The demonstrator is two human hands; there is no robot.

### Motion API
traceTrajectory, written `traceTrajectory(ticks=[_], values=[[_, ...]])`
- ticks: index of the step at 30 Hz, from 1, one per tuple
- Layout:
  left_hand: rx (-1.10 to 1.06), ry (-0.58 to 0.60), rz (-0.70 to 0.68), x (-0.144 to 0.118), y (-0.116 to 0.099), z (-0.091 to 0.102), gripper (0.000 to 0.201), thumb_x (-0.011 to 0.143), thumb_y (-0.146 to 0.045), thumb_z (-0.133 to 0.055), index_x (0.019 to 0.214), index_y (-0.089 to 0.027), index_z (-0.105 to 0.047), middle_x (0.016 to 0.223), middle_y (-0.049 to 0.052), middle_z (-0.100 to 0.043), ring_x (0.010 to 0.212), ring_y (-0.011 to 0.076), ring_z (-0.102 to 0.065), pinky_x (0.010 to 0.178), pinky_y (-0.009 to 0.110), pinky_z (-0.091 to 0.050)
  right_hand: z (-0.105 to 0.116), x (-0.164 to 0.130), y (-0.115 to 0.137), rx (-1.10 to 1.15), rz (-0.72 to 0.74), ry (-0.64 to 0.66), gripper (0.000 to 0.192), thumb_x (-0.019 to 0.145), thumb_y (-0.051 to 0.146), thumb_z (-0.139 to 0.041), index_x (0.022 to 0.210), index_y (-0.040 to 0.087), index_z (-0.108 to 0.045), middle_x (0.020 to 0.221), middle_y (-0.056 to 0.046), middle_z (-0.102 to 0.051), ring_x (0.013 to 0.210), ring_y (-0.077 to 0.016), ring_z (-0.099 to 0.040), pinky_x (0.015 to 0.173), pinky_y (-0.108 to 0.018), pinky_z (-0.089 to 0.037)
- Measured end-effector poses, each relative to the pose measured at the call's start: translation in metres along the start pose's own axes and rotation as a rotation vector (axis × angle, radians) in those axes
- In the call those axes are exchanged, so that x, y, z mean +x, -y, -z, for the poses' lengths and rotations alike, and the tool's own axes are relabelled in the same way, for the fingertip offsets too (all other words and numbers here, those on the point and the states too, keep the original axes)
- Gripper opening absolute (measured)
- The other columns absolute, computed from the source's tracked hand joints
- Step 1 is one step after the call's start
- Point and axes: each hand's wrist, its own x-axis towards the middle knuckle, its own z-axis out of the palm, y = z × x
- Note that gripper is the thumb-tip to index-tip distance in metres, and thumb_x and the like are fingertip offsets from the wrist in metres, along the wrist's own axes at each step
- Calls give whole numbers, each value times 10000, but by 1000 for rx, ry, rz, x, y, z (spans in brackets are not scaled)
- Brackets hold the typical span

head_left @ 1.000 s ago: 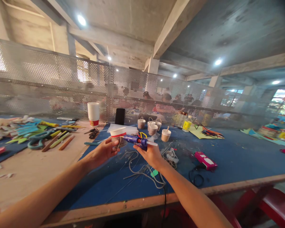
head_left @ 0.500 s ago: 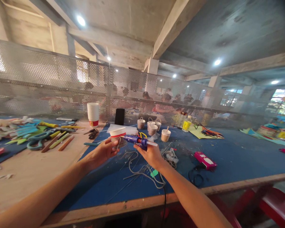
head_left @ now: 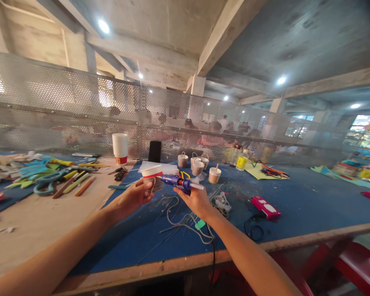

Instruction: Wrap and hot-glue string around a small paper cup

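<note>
My left hand (head_left: 137, 196) grips a paper cup (head_left: 152, 172) with a white rim, a red band and grey cord around its lower part. In my right hand (head_left: 197, 200) is a blue glue gun (head_left: 175, 181), a clear glue stick jutting from its back end. The gun's nozzle points left at the cup's side, close to the cord; whether it touches is too small to tell. Loose grey cord (head_left: 172, 220) lies on the blue table under both hands. Behind them stand several small cord-wrapped cups with handles (head_left: 197, 167).
A stack of paper cups (head_left: 120, 148) and a black phone (head_left: 154, 151) stand at the back. Scissors (head_left: 47, 181) and clay-like sticks lie left. To the right are a yellow-labelled bottle (head_left: 242, 160) and a pink box (head_left: 265, 207) with a black cable. A perforated metal screen (head_left: 64, 94) borders the table.
Both hands hold almost the same pose, with the glue gun still at the cup's side. The whole view has shifted very slightly.
</note>
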Motion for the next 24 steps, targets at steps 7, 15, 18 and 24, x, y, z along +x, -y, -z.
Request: traceTrajectory(ticks=[7,15,18,24], values=[[-4,4,-5,3,1,3,342,743,-187,-842,1056,-181,-705,853,8,-724,640,108,-690,590,186,-568,1,0,-1,-22,-13,4,360,959,520,-562,1012,190,-695,892,-89,-768,789,-225,-718,725,-299,-516],[-27,56,-12,4,4,10,404,807,-183,-796,1199,-199,-703,803,17,-719,647,119,-696,624,196,-585,4,1,3,-25,-25,2,363,950,509,-581,1036,178,-702,899,-101,-774,810,-246,-734,714,-304,-523],[-35,42,-21,4,3,9,366,792,-168,-806,1147,-187,-717,845,18,-728,635,112,-695,620,198,-592,5,2,3,-31,-33,1,354,943,500,-595,1042,179,-708,894,-98,-775,803,-240,-733,720,-300,-526],[-52,40,-8,4,2,7,330,752,-177,-841,1060,-170,-723,789,19,-719,618,120,-691,591,197,-586,6,2,1,-18,-33,-3,348,941,498,-603,1065,194,-717,893,-87,-776,792,-236,-726,736,-305,-531]])
